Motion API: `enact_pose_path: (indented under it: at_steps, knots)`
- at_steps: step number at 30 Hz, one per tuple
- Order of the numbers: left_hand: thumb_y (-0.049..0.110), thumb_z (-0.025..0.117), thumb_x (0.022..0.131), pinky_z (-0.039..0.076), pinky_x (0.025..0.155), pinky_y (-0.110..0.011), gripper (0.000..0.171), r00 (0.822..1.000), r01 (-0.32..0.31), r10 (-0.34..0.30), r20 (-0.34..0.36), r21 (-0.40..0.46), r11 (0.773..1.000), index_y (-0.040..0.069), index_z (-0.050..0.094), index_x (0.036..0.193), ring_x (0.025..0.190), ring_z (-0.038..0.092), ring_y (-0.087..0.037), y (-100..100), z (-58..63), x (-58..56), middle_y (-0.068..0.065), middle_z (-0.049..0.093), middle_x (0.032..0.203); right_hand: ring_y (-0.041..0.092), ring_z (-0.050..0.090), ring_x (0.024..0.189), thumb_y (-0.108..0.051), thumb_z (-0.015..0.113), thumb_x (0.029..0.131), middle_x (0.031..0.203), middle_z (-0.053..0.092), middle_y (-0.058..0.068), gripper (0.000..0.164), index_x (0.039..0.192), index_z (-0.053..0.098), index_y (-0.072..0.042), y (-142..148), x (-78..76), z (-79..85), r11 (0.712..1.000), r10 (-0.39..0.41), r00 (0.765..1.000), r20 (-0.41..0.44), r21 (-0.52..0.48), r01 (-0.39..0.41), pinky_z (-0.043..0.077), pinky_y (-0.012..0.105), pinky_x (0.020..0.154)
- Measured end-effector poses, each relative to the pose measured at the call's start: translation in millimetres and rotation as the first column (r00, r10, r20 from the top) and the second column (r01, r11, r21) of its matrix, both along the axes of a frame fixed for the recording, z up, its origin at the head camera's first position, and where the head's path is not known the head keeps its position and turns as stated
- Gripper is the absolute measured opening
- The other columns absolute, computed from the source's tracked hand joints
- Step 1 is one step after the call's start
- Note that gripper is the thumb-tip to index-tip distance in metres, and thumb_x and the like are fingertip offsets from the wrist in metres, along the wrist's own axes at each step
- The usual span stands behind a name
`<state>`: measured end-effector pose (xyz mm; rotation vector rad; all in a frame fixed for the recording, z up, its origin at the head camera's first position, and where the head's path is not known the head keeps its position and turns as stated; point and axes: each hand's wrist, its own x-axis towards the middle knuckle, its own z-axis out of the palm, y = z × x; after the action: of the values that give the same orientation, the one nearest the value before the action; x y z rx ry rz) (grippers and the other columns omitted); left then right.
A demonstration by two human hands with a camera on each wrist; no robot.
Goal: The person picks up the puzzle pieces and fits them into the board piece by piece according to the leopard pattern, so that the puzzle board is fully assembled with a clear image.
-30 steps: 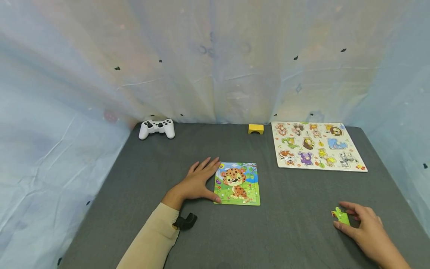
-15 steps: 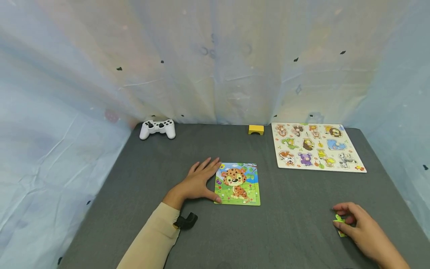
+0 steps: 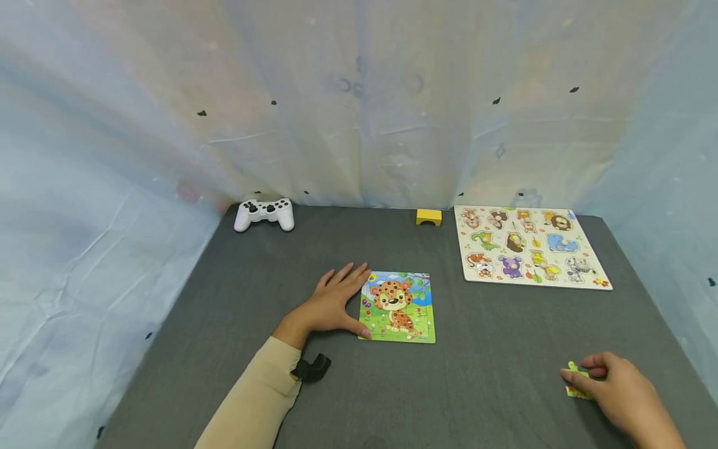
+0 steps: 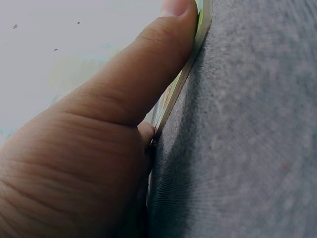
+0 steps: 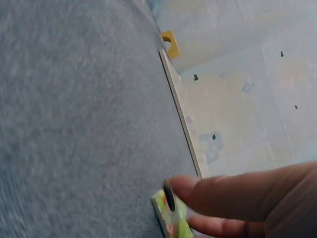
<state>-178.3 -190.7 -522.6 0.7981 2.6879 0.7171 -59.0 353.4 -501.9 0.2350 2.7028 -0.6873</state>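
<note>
A square leopard jigsaw puzzle lies flat on the grey table. My left hand rests along its left edge with fingers spread, the thumb on the lower left corner and the fingertips by the upper left corner. In the left wrist view, the thumb lies along the puzzle's rim. Off to the right, my right hand pinches a small green puzzle piece between thumb and fingers, low over the cloth. The right wrist view shows that piece's patterned face under the thumb, which partly covers it.
A white game controller sits at the back left of the grey table. Near the back edge stands a yellow arch block. Right of it lies a white animal puzzle board. Pale curtains surround the table.
My right hand has turned the green piece, shifted it slightly nearer to me, and changed its pinch. The left hand and the leopard puzzle stay where they were.
</note>
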Motion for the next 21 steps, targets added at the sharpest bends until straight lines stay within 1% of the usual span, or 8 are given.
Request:
enact_pose_path:
  at_steps: [2, 4, 7, 9, 11, 13, 17, 21]
  knots:
    - [0.074, 0.09, 0.075, -0.002, 0.128, -0.058, 0.137, 1.0, -0.001, 0.001, 0.003, 0.002, 1.0, 0.02, 0.017, 0.177, 0.166, 0.0, -0.024, 0.1, 1.7, 0.8, 0.003, 0.008, 0.182, 0.033, 0.065, 0.093, -0.044, 0.081, 0.101, 0.098, 0.072, 0.012, 0.058, 0.111, 0.069, 0.012, -0.3, 0.6, 1.2, 0.999, 0.035, 0.999, 0.0, -0.022, -0.035, 0.051, 0.057, 0.08]
    - [0.073, 0.091, 0.075, -0.002, 0.128, -0.059, 0.137, 1.0, -0.001, 0.001, 0.005, 0.006, 1.0, 0.019, 0.017, 0.177, 0.166, 0.0, -0.025, 0.4, 3.3, 1.5, 0.003, 0.009, 0.182, 0.026, 0.064, 0.09, -0.037, 0.082, 0.101, 0.098, 0.071, 0.009, 0.046, 0.108, 0.072, 0.008, -1.6, -0.1, 1.7, 0.998, 0.057, 0.998, -0.029, -0.028, -0.058, 0.05, 0.05, 0.076]
    - [0.072, 0.091, 0.075, -0.002, 0.128, -0.059, 0.136, 1.0, 0.003, -0.003, 0.003, 0.013, 1.0, 0.019, 0.019, 0.177, 0.166, 0.001, -0.025, 1.1, 3.5, 1.6, 0.002, 0.01, 0.182, 0.023, 0.059, 0.088, -0.024, 0.085, 0.098, 0.098, 0.067, 0.009, 0.029, 0.101, 0.073, 0.002, -4.0, 0.8, 1.2, 0.995, 0.096, 0.988, -0.121, -0.023, -0.099, 0.047, 0.044, 0.073]
    - [0.073, 0.091, 0.076, -0.002, 0.128, -0.059, 0.135, 1.0, 0.004, -0.004, -0.001, 0.007, 1.0, 0.019, 0.019, 0.177, 0.166, 0.0, -0.025, 1.2, 2.8, 1.3, 0.002, 0.01, 0.182, 0.023, 0.057, 0.086, -0.017, 0.085, 0.097, 0.097, 0.065, 0.008, 0.02, 0.1, 0.072, -0.001, -6.8, 0.5, 1.2, 0.993, 0.115, 0.977, -0.177, -0.011, -0.119, 0.046, 0.042, 0.071]
    - [0.073, 0.09, 0.075, -0.002, 0.128, -0.058, 0.136, 1.0, 0.001, -0.001, -0.002, 0.0, 1.0, 0.02, 0.018, 0.177, 0.166, 0.0, -0.024, 1.2, 1.8, 0.8, 0.003, 0.009, 0.182, 0.022, 0.059, 0.085, -0.011, 0.085, 0.096, 0.097, 0.066, 0.006, 0.019, 0.105, 0.071, -0.001, -9.6, 0.1, 1.6, 0.99, 0.133, 0.968, -0.214, -0.014, -0.14, 0.047, 0.043, 0.071]
    - [0.073, 0.09, 0.075, -0.002, 0.128, -0.057, 0.136, 1.0, -0.001, 0.001, -0.004, -0.005, 1.0, 0.021, 0.017, 0.177, 0.166, 0.0, -0.023, 1.4, 1.2, 0.6, 0.004, 0.009, 0.182, 0.02, 0.061, 0.086, -0.011, 0.084, 0.096, 0.098, 0.068, 0.004, 0.024, 0.113, 0.07, -0.001, -13.4, -0.9, 3.6, 0.99, 0.133, 0.964, -0.231, -0.01, -0.139, 0.048, 0.044, 0.071]
    - [0.074, 0.09, 0.075, -0.001, 0.129, -0.057, 0.137, 1.0, -0.002, 0.002, -0.005, -0.006, 1.0, 0.021, 0.017, 0.177, 0.166, 0.0, -0.023, 1.5, 0.3, 0.1, 0.004, 0.008, 0.182, 0.014, 0.065, 0.081, -0.013, 0.077, 0.104, 0.098, 0.072, 0.0, 0.028, 0.127, 0.069, -0.001, -22.6, -4.4, 11.0, 0.989, 0.127, 0.967, -0.223, -0.051, -0.141, 0.05, 0.04, 0.068]
    - [0.074, 0.09, 0.076, -0.002, 0.128, -0.057, 0.136, 1.0, 0.0, 0.0, -0.001, -0.003, 1.0, 0.02, 0.017, 0.177, 0.166, 0.0, -0.023, 1.0, 0.1, -0.8, 0.004, 0.008, 0.182, 0.012, 0.068, 0.077, -0.013, 0.07, 0.109, 0.098, 0.072, -0.001, 0.027, 0.134, 0.069, -0.003, -38.0, -10.3, 22.2, 0.978, 0.115, 0.964, -0.238, -0.141, -0.152, 0.053, 0.033, 0.064]
